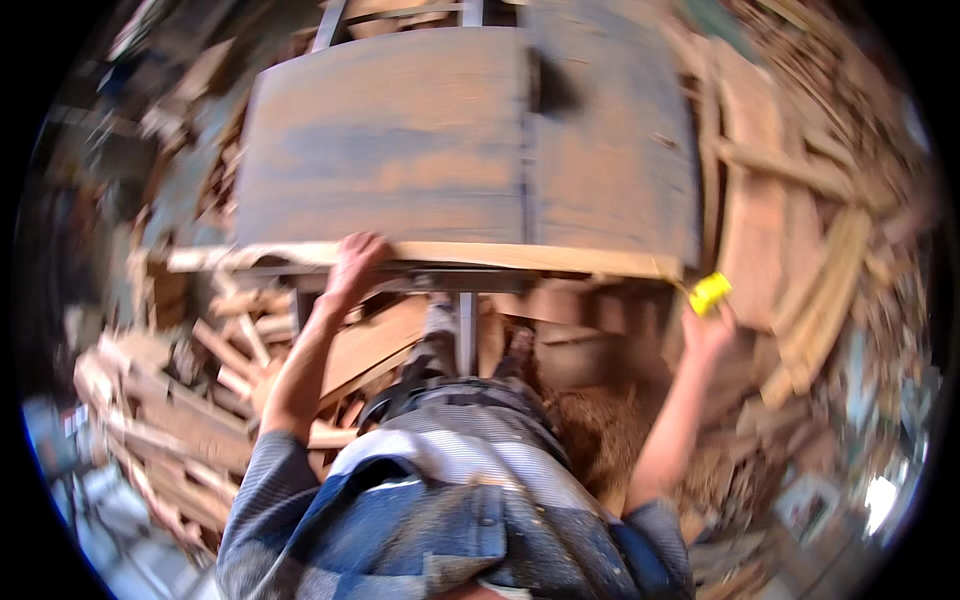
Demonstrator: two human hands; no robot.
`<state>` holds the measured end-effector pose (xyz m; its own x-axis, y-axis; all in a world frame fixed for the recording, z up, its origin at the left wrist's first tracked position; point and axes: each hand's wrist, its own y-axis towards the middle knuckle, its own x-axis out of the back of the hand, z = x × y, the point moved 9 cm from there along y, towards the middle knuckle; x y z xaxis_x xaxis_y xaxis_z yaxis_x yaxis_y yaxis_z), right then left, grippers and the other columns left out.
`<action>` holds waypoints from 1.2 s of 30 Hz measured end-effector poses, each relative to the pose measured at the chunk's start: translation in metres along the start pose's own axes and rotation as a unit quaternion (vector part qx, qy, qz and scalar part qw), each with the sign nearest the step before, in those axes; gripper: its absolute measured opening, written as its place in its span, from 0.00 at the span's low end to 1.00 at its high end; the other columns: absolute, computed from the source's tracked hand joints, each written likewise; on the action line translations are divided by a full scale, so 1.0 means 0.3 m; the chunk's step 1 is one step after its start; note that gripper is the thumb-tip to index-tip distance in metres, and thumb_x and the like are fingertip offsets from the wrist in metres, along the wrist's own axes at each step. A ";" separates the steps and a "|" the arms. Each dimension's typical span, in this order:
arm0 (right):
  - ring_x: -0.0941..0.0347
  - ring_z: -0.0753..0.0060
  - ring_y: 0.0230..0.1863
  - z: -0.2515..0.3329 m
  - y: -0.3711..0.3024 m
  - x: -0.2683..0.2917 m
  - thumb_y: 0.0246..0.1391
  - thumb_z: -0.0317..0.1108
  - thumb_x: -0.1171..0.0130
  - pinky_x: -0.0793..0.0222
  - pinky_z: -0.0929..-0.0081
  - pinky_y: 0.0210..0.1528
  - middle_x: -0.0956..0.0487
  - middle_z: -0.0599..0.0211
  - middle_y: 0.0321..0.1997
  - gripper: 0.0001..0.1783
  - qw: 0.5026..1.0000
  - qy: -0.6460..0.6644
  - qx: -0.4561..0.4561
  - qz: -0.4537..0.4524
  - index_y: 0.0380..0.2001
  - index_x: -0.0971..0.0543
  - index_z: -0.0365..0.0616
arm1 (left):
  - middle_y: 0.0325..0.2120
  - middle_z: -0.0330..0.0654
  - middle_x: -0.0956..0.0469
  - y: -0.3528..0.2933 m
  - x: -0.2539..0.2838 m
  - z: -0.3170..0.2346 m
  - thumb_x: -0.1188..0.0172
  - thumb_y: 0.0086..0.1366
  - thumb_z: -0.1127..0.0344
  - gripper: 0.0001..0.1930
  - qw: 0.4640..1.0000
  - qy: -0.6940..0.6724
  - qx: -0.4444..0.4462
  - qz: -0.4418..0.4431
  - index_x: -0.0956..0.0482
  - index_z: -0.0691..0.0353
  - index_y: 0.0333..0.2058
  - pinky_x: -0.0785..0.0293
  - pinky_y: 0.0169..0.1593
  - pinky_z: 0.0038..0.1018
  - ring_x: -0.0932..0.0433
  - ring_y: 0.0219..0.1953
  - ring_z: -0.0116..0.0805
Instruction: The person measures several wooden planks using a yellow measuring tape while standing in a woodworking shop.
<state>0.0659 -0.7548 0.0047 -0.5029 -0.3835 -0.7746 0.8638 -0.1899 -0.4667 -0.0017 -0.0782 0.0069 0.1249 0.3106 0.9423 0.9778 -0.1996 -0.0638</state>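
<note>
A long pale wooden strip (pixel 520 256) lies along the near edge of a flat metal machine table (pixel 390 130) dusted with sawdust. My left hand (pixel 358 268) is closed over this strip, left of its middle. My right hand (pixel 708 328) grips a yellow tape measure (pixel 710 294) just beyond the strip's right end. A thin piece, seemingly the tape's blade, reaches from the case toward that end; blur hides how far it runs along the wood.
A dark slot (pixel 527 130) divides the tabletop. Offcuts (pixel 180 420) are heaped at the left, and long boards (pixel 755 190) lie to the right. Below the table are a flat board (pixel 370 345) beside my legs and a sawdust pile (pixel 600 425).
</note>
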 end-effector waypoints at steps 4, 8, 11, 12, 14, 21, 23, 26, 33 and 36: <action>0.28 0.65 0.41 -0.152 -0.094 -0.042 0.64 0.46 0.38 0.28 0.65 0.43 0.24 0.63 0.41 0.19 0.980 -0.107 -0.119 0.120 0.48 0.23 0.41 | 0.42 0.42 0.21 -0.027 -0.004 0.030 0.30 0.55 0.64 0.17 1.000 -0.009 0.001 0.008 0.21 0.54 0.44 0.29 0.57 0.43 0.25 0.51 0.48; 0.27 0.74 0.38 -0.130 -0.035 0.195 0.63 0.44 0.35 0.29 0.73 0.33 0.23 0.70 0.35 0.14 0.884 -0.450 -0.129 0.000 0.43 0.19 0.47 | 0.44 0.42 0.20 -0.010 -0.018 0.046 0.29 0.56 0.56 0.21 0.998 0.057 -0.025 -0.029 0.22 0.57 0.46 0.29 0.60 0.39 0.24 0.53 0.46; 0.24 0.72 0.43 -0.172 -0.089 0.002 0.58 0.34 0.34 0.28 0.71 0.49 0.19 0.67 0.39 0.20 0.723 -0.688 0.049 0.015 0.53 0.19 0.39 | 0.44 0.42 0.20 -0.016 -0.043 0.023 0.28 0.55 0.55 0.23 0.999 0.029 -0.011 -0.013 0.22 0.58 0.47 0.29 0.60 0.39 0.24 0.53 0.46; 0.25 0.70 0.45 -0.191 -0.068 -0.020 0.57 0.34 0.33 0.28 0.69 0.51 0.20 0.65 0.41 0.22 0.643 -0.764 0.045 0.035 0.54 0.19 0.38 | 0.45 0.42 0.20 -0.018 -0.034 0.025 0.28 0.55 0.55 0.24 0.999 0.023 -0.009 -0.020 0.22 0.58 0.47 0.29 0.60 0.38 0.24 0.53 0.45; 0.23 0.57 0.50 -0.289 -0.101 -0.209 0.55 0.34 0.33 0.27 0.61 0.53 0.20 0.57 0.47 0.27 0.381 -0.911 0.128 0.086 0.58 0.22 0.38 | 0.47 0.44 0.20 -0.038 -0.034 0.042 0.29 0.56 0.55 0.24 1.000 0.018 0.009 -0.021 0.23 0.58 0.48 0.30 0.62 0.40 0.25 0.54 0.46; 0.24 0.36 0.58 -0.454 -0.028 -0.323 0.48 0.41 0.25 0.23 0.49 0.56 0.32 0.47 0.68 0.44 0.190 -0.951 0.168 0.180 0.68 0.32 0.52 | 0.52 0.45 0.22 0.020 0.015 0.029 0.25 0.53 0.47 0.32 1.000 -0.002 -0.007 -0.030 0.22 0.59 0.51 0.34 0.65 0.44 0.28 0.59 0.49; 0.22 0.38 0.54 -0.454 0.027 -0.330 0.48 0.40 0.26 0.21 0.47 0.51 0.31 0.51 0.67 0.39 0.184 -0.956 0.164 0.158 0.64 0.29 0.57 | 0.53 0.45 0.22 0.050 0.003 0.046 0.25 0.52 0.45 0.34 1.000 0.024 0.002 0.010 0.22 0.60 0.52 0.34 0.64 0.44 0.28 0.58 0.49; 0.20 0.38 0.50 -0.476 0.057 -0.380 0.49 0.37 0.28 0.21 0.46 0.49 0.27 0.53 0.63 0.34 0.204 -0.948 0.182 0.165 0.60 0.26 0.55 | 0.52 0.45 0.21 0.057 -0.024 0.088 0.25 0.52 0.46 0.33 0.998 0.049 -0.019 -0.022 0.22 0.60 0.51 0.33 0.63 0.44 0.27 0.57 0.49; 0.17 0.44 0.44 -0.542 0.165 -0.475 0.49 0.34 0.25 0.19 0.51 0.42 0.22 0.57 0.54 0.30 0.186 -0.932 0.229 0.210 0.55 0.23 0.46 | 0.53 0.45 0.21 0.200 0.039 0.105 0.24 0.54 0.55 0.31 0.998 0.050 -0.022 -0.033 0.23 0.60 0.53 0.33 0.63 0.43 0.26 0.57 0.48; 0.17 0.45 0.43 -0.546 0.225 -0.528 0.49 0.36 0.25 0.19 0.52 0.40 0.22 0.57 0.51 0.29 0.162 -0.925 0.250 0.235 0.54 0.24 0.46 | 0.54 0.47 0.22 0.272 0.049 0.131 0.24 0.54 0.56 0.32 0.998 0.052 -0.024 -0.024 0.24 0.62 0.55 0.33 0.64 0.43 0.27 0.59 0.49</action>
<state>0.1986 -0.5588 0.0260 0.0934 0.0118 0.9956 0.9201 0.3811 -0.0909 0.0865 -0.0534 0.0025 0.0570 0.2226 0.9732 0.9728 -0.2318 -0.0039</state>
